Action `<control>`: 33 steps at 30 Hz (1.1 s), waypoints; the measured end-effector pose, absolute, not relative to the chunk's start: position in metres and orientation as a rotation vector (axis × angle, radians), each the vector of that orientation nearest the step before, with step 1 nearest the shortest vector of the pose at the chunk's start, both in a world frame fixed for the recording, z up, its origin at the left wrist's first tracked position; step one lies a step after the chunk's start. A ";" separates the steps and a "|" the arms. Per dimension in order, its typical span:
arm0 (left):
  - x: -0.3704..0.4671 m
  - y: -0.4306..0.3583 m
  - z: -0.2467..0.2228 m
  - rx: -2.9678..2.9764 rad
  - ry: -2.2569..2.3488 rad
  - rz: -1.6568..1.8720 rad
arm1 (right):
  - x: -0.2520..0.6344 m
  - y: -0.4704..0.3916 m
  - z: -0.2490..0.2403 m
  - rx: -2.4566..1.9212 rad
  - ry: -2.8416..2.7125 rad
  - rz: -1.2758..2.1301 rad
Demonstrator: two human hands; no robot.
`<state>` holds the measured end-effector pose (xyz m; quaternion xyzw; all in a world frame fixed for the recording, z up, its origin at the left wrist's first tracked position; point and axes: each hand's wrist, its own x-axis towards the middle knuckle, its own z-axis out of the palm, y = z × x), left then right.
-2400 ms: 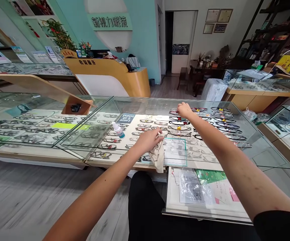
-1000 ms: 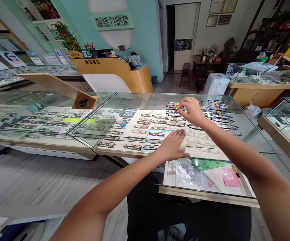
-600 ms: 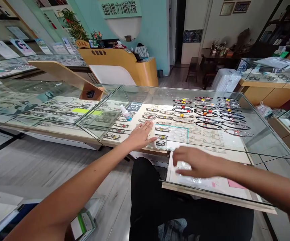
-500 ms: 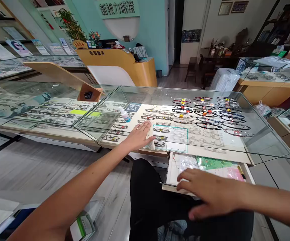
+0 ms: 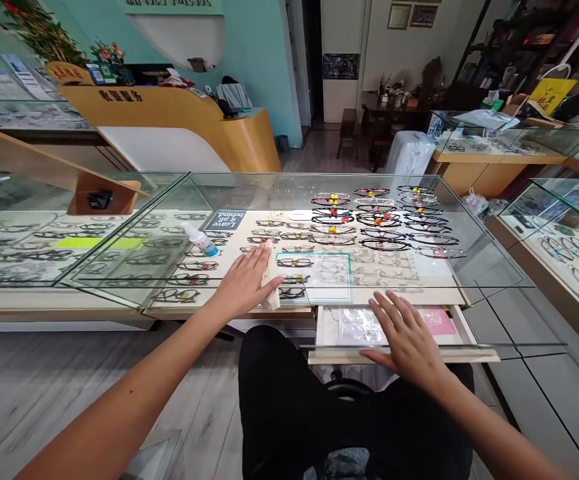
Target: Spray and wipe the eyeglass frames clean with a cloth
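Observation:
My left hand (image 5: 245,283) lies flat on the glass top of the display case, fingers stretched and thumb apart. Under its right side is a cream cloth (image 5: 271,293), partly hidden by the fingers. A white spray bottle (image 5: 200,240) with a blue lower part rests on the glass to the left of that hand. My right hand (image 5: 408,337) is open with fingers extended, over the pulled-out drawer (image 5: 327,327); I cannot tell whether it touches the glass edge. Clear plastic packets (image 5: 362,327) and a pink packet (image 5: 437,321) are in the drawer.
Rows of eyeglass frames (image 5: 382,220) sit inside the glass case (image 5: 289,175). A wooden stand (image 5: 102,190) is at the left, with a yellow counter (image 5: 169,110) behind. Another glass case (image 5: 564,253) is at the right. My legs (image 5: 289,393) are below the drawer.
My right hand has moved up and forward over the drawer, fingers now extended. The view has turned right. My left hand stays flat on the cloth; the drawer's green packet no longer shows.

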<state>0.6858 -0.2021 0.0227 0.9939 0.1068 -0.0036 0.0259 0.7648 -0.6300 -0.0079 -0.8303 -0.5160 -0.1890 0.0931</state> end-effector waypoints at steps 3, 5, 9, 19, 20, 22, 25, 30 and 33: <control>0.686 -0.202 0.022 3.082 0.332 0.003 | 0.791 -0.615 -0.008 -2.498 -1.496 -0.531; 0.686 -0.201 0.021 3.088 0.328 0.018 | 0.808 -0.607 -0.010 -2.518 -1.483 -0.508; 0.687 -0.200 0.019 3.100 0.335 0.038 | 0.834 -0.594 -0.013 -2.550 -1.504 -0.488; 0.689 -0.199 0.011 3.126 0.320 0.159 | 0.848 -0.584 -0.015 -2.560 -1.475 -0.489; 0.690 -0.199 0.010 3.129 0.325 0.174 | 0.849 -0.583 -0.015 -2.567 -1.470 -0.479; 0.690 -0.199 0.009 3.131 0.330 0.178 | 0.849 -0.583 -0.015 -2.594 -1.474 -0.435; 0.692 -0.199 0.008 3.124 0.342 0.162 | 0.851 -0.582 -0.015 -2.637 -1.503 -0.333; 0.696 -0.199 0.006 3.106 0.393 0.158 | 0.851 -0.582 -0.014 -2.652 -1.527 -0.262; 0.697 -0.198 0.005 3.091 0.403 0.141 | 0.852 -0.583 -0.015 -2.642 -1.527 -0.285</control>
